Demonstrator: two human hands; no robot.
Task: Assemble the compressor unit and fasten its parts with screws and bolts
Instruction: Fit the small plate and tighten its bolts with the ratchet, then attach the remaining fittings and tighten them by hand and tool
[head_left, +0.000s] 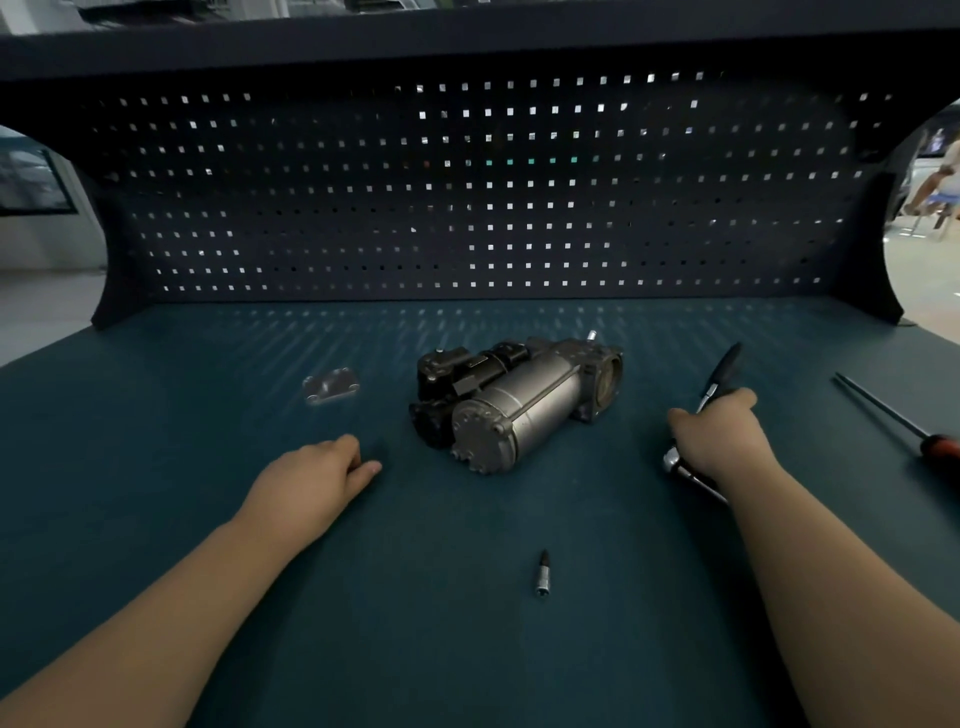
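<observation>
The compressor unit (514, 400), a grey metal cylinder with black parts on its left side, lies on the teal bench (467, 649) at the centre. My right hand (722, 436) is to its right, closed around a ratchet wrench (724, 371) whose black handle points away from me and whose chrome head (672, 462) sticks out below my palm. My left hand (322, 475) rests on the bench left of the compressor with fingers curled; whether it holds anything small is hidden. A small metal cover plate (331, 386) lies further left.
A socket bit (543, 574) lies on the bench near me, between my forearms. A screwdriver with a red handle (898, 423) lies at the right edge. A dark pegboard (467, 197) closes off the back of the bench.
</observation>
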